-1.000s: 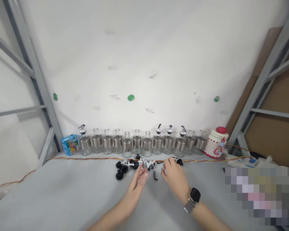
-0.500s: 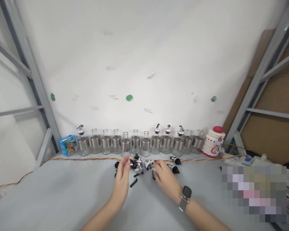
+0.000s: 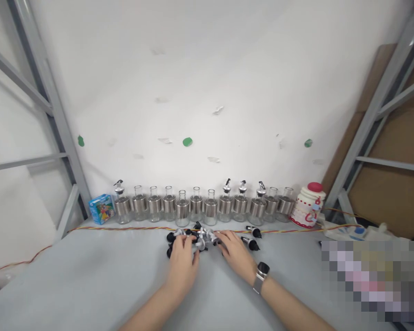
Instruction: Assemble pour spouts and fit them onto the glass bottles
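Note:
A pile of silver and black bottle pourer parts (image 3: 201, 240) lies on the grey table between my hands. My left hand (image 3: 183, 261) rests palm down over the pile's left side, with its fingers forward and thumb apart. At the right edge, my right hand (image 3: 235, 253) touches the parts with its fingers spread and bent; I make out nothing held in it. Two assembled pourers (image 3: 251, 244) lie just beyond my right hand. Behind the pile stands a row of glass bottles with steel bands (image 3: 182, 209), several of them topped by pourers (image 3: 227, 186).
A blue picture box (image 3: 101, 209) marks the row's left end, a white jar with a red lid (image 3: 307, 204) its right. A twisted red and yellow wire (image 3: 124, 228) runs across the table. Metal frames (image 3: 60, 124) flank both sides; a blurred-out patch covers the right.
My left hand has turned palm down and moved right onto the pile. Small black levers in front of the pile no longer show there. My right hand stays near the right edge.

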### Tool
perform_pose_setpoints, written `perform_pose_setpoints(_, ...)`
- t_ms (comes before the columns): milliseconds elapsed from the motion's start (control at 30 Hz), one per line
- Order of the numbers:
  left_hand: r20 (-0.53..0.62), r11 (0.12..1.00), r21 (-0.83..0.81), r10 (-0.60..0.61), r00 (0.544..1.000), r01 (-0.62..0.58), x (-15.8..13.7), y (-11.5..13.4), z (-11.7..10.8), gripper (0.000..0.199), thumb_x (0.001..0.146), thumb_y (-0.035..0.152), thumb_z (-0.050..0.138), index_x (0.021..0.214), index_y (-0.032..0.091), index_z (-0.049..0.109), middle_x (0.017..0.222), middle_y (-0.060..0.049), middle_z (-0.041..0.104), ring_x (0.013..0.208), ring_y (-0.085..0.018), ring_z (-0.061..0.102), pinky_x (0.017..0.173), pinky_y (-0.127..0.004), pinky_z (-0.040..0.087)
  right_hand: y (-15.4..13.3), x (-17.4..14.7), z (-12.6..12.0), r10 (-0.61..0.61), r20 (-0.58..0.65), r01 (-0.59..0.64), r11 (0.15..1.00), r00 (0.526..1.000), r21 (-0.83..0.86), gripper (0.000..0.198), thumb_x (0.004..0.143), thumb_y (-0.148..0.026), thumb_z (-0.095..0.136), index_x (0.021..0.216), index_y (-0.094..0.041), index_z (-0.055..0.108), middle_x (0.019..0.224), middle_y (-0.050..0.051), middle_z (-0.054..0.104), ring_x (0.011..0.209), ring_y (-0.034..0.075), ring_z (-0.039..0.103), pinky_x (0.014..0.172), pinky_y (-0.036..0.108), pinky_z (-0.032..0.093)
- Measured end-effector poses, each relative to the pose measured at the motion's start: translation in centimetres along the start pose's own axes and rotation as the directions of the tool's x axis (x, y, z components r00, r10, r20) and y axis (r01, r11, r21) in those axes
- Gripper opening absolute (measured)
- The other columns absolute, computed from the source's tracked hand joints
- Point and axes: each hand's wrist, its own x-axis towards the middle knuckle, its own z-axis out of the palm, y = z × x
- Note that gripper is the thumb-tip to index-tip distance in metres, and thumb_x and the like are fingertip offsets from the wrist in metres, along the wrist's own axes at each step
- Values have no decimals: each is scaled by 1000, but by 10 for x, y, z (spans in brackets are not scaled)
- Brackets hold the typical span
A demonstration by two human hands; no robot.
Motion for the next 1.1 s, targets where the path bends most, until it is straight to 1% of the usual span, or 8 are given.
perform_pose_setpoints(233, 19, 996, 92, 3, 1000, -5, 2, -5, 3, 30, 74, 13, 42, 103, 16, 50, 102, -9, 47, 99, -22, 48, 88, -38, 37, -3, -3, 0, 19, -1, -19, 999, 1000, 46, 34, 79, -12, 46, 111, -22, 51, 106, 6, 56, 100, 21, 47, 87, 35, 35)
perform_pose_setpoints(367, -12, 963, 268, 44, 999, -40, 12, -11, -7, 39, 75, 7, 39, 110, 18, 49, 112, -9, 46, 106, -22, 43, 91, -37, 34, -3, -4, 0, 25, -37, -24, 999, 999, 26, 25, 80, -13, 45, 102, -20, 56, 97, 6, 59, 93, 21, 49, 83, 34, 37)
perform_pose_setpoints(533, -154, 924, 342, -124, 980, 170, 41, -30, -41, 29, 80, 18, 36, 107, 14, 49, 102, -12, 46, 98, -23, 48, 85, -36, 37, -1, -4, -6, 56, -170, -46, 997, 984, 66, 21, 82, -15, 42, 98, -19, 56, 94, 6, 58, 91, 21, 49, 83, 36, 37)
perform_pose_setpoints(667, -134, 897, 363, -219, 966, 254, 48, -38, -56, 23, 82, 27, 35, 92, 16, 52, 87, -8, 50, 78, -21, 55, 68, -32, 42, 2, -4, -9, 171, -250, -109, 963, 953, 245, 21, 83, -27, 43, 98, -18, 55, 92, 7, 58, 89, 21, 52, 81, 36, 40)
perform_pose_setpoints(767, -81, 880, 401, -244, 966, 256, 43, -36, -53, 25, 82, 35, 36, 80, 17, 52, 78, -7, 51, 71, -22, 55, 62, -32, 40, 1, -3, -8, 323, -183, -198, 848, 929, 491, 25, 80, -37, 46, 93, -17, 56, 83, 6, 57, 72, 18, 57, 68, 32, 45)
perform_pose_setpoints(867, -7, 879, 426, -233, 972, 214, 36, -30, -45, 25, 77, 40, 44, 79, 17, 52, 80, -8, 52, 74, -23, 54, 62, -31, 39, -4, -1, -6, 465, 38, -341, 589, 884, 733, 32, 73, -44, 51, 87, -15, 56, 62, -1, 52, 47, 14, 54, 47, 26, 43)
perform_pose_setpoints(967, 73, 891, 429, -199, 977, 149, 31, -27, -38, 19, 73, 34, 52, 80, 17, 52, 87, -8, 53, 82, -23, 53, 67, -29, 38, -10, -2, -5, 518, 239, -447, 325, 821, 833, 35, 66, -46, 58, 84, -15, 56, 56, -4, 50, 40, 11, 51, 39, 22, 37)
perform_pose_setpoints(1100, 115, 902, 417, -169, 979, 107, 27, -27, -31, 16, 72, 21, 52, 87, 16, 52, 94, -10, 54, 91, -24, 50, 75, -31, 35, -15, -3, -4, 510, 277, -447, 248, 815, 860, 35, 63, -44, 62, 82, -15, 57, 57, -5, 52, 40, 8, 50, 40, 20, 37)
